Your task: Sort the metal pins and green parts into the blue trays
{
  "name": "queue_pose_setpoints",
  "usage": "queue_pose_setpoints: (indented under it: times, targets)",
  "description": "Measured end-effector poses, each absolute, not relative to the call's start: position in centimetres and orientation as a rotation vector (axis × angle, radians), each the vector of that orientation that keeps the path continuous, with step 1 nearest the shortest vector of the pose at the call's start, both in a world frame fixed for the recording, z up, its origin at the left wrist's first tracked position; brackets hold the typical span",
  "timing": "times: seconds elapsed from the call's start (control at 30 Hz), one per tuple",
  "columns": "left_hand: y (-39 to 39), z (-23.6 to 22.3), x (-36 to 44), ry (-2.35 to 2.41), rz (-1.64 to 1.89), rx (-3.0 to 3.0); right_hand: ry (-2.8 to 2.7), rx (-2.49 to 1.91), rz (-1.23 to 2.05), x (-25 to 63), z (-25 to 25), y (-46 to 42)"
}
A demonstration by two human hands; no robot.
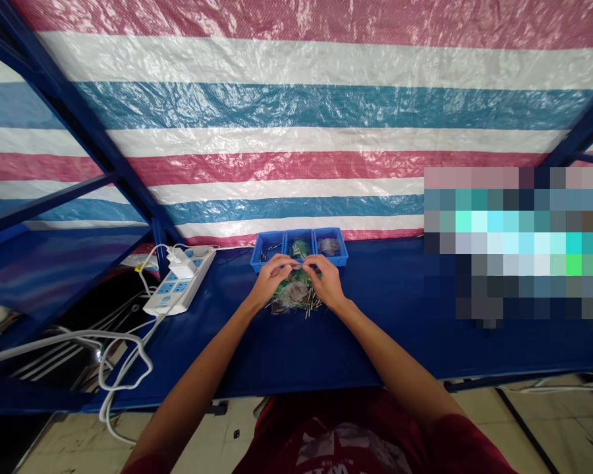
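Observation:
Over the blue table my left hand (271, 276) and my right hand (325, 276) face each other, fingertips pinched. Stretched between them is the edge of what looks like a small clear plastic bag (297, 266); its contents are hard to make out. Just below the fingers lies a heap of clear plastic bags (294, 291), some with green in them. Thin silvery metal pins (313, 303) are scattered at the heap's right side. Right behind my hands stand three joined blue bins: the left bin (267, 244) with dark thin pieces, the middle bin (300, 247) with green packets, the right bin (330, 246) with clear bags.
A white power strip (180, 283) with a plugged-in adapter (181, 264) lies to the left, its white cables (123, 368) looping over the table edge. Blue metal frame bars (93, 145) rise at both sides. A striped plastic sheet (296, 105) hangs behind. The right side is pixelated.

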State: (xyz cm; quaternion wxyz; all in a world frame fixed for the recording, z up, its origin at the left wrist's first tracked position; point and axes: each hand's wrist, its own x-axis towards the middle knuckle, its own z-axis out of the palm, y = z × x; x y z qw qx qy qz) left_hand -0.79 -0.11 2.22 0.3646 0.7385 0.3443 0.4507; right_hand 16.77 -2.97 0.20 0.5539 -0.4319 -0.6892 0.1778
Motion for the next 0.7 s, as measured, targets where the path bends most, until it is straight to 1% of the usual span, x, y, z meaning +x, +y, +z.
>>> queue_pose_setpoints:
  times: [0.07, 0.17, 0.23, 0.37, 0.47, 0.6, 0.7]
  targets:
    - [-0.14, 2.14, -0.76, 0.905, 1.163, 2.016, -1.648, -1.025, 0.427, 16.72, 0.03, -2.93]
    - [-0.27, 1.86, -0.70, 0.951, 1.071, 2.108, -1.672, -1.005, 0.397, 16.63, -0.17, -2.94]
    - [-0.32, 1.63, -0.66, 0.957, 1.044, 2.061, -1.655, -0.995, 0.379, 16.63, -0.19, -2.99]
    - [-0.29, 1.49, -0.71, 0.947, 1.133, 1.809, -1.669, -0.944, 0.410, 16.80, -0.16, -3.05]
    - [-0.29, 1.76, -0.78, 0.899, 1.137, 1.703, -1.739, -0.902, 0.374, 16.81, -0.30, -2.95]
    - [-0.28, 1.97, -0.83, 0.860, 1.121, 1.694, -1.722, -0.944, 0.318, 16.62, -0.28, -2.86]
    - [-0.10, 1.85, -0.89, 0.885, 1.190, 1.814, -1.662, -0.978, 0.373, 16.56, -0.04, -2.93]
